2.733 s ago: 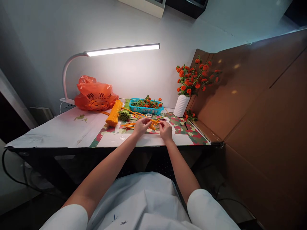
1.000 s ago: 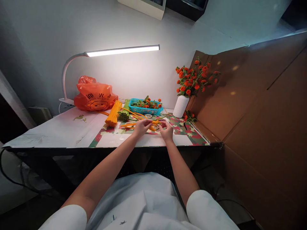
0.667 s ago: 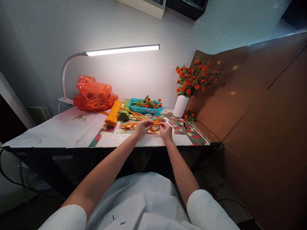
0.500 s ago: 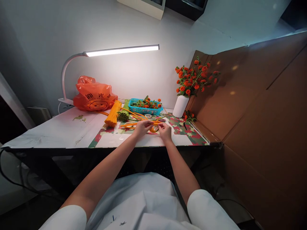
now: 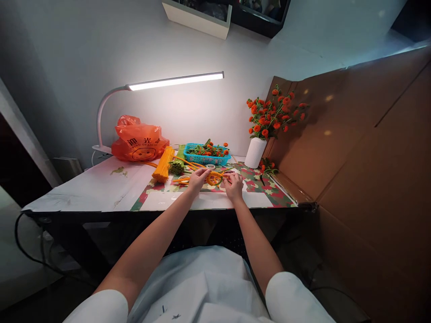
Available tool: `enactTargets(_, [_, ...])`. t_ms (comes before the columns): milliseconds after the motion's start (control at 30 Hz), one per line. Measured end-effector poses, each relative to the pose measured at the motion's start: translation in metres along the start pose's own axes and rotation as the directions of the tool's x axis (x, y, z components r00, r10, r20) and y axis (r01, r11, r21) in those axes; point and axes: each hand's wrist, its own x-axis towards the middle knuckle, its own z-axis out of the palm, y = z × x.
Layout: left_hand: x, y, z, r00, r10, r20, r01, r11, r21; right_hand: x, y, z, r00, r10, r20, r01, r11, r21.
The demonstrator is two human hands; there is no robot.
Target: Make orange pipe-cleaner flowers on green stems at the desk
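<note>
Between my two hands, just above the table, is an orange pipe cleaner piece bent into loops. My left hand pinches its left side with thumb and fingers. On its right side my right hand is closed, fingertips together on the orange strand. Loose orange pipe cleaners lie behind and left of my hands. A bundle of orange pipe cleaners and a green bundle lie farther left. A roll of tape sits just behind the held piece.
A blue basket holds orange flowers with green stems. To its right stands a white ribbed vase of similar flowers. An orange plastic bag and a lit lamp are at the left. Cardboard walls the right side.
My hands have moved slightly apart, and the looped orange piece now shows more fully between them. The whole view has shifted a little, with the scene lower and to the right.
</note>
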Motion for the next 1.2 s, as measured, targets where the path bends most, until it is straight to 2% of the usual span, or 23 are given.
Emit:
enactTargets(33, [0.0, 0.0, 0.0, 1.0, -0.015, -0.004, 0.015, 1.0, -0.016, 0.0, 0.0, 0.001, 0.999, 0.021, 0.037, -0.019, 0.999, -0.033])
enactTargets(100, [0.002, 0.001, -0.001, 0.999, -0.039, -0.02, 0.037, 0.997, -0.073, 0.0, 0.0, 0.003, 0.983, 0.018, 0.181, -0.016, 1.0, -0.016])
enactTargets(200, [0.007, 0.002, -0.004, 0.995, -0.065, -0.082, 0.047, 0.977, -0.208, -0.002, 0.002, 0.005, 0.905, -0.11, 0.41, 0.042, 0.984, 0.172])
enactTargets(267, [0.012, 0.003, -0.007, 0.984, -0.101, -0.144, 0.054, 0.952, -0.3, -0.004, 0.002, 0.006, 0.864, -0.164, 0.476, 0.032, 0.962, 0.272])
enactTargets(333, [0.016, 0.005, -0.011, 0.966, -0.148, -0.213, 0.058, 0.923, -0.381, -0.005, 0.002, 0.006, 0.848, -0.159, 0.505, -0.01, 0.949, 0.316])
enactTargets(400, [0.018, 0.007, -0.015, 0.95, -0.179, -0.255, 0.051, 0.898, -0.438, -0.006, 0.002, 0.006, 0.845, -0.137, 0.517, -0.059, 0.937, 0.345])
enactTargets(467, [0.017, 0.009, -0.017, 0.957, -0.169, -0.236, 0.046, 0.891, -0.452, -0.006, 0.001, 0.006, 0.858, -0.112, 0.501, -0.093, 0.926, 0.366])
enactTargets(533, [0.014, 0.01, -0.016, 0.979, -0.147, -0.138, 0.075, 0.901, -0.428, -0.006, 0.0, 0.005, 0.896, -0.085, 0.436, -0.098, 0.919, 0.381])
enactTargets(600, [0.009, 0.009, -0.013, 0.985, -0.174, 0.005, 0.164, 0.915, -0.369, -0.005, -0.001, 0.004, 0.938, -0.056, 0.343, -0.084, 0.922, 0.379])
enactTargets(700, [0.002, 0.005, -0.007, 0.944, -0.249, 0.217, 0.298, 0.924, -0.238, -0.004, -0.002, 0.003, 0.972, -0.027, 0.234, -0.056, 0.939, 0.341])
enactTargets(800, [-0.004, 0.0, -0.004, 0.913, -0.237, 0.333, 0.298, 0.943, -0.145, -0.004, -0.003, 0.003, 0.974, -0.057, 0.217, -0.011, 0.955, 0.297])
enactTargets(867, [-0.005, -0.002, -0.002, 0.92, -0.226, 0.32, 0.272, 0.956, -0.108, -0.005, -0.003, 0.004, 0.968, -0.081, 0.236, 0.011, 0.958, 0.285])
enactTargets(967, [-0.005, -0.003, -0.002, 0.95, -0.213, 0.229, 0.242, 0.965, -0.105, -0.006, -0.002, 0.005, 0.959, -0.093, 0.266, 0.011, 0.955, 0.296])
enactTargets(1067, [-0.002, 0.0, -0.003, 0.975, -0.192, 0.116, 0.209, 0.964, -0.164, -0.006, -0.001, 0.006, 0.948, -0.103, 0.3, 0.005, 0.951, 0.31])
enactTargets(1200, [0.003, 0.003, -0.004, 0.986, -0.165, 0.011, 0.162, 0.955, -0.248, -0.006, 0.0, 0.006, 0.933, -0.129, 0.337, 0.017, 0.949, 0.315])
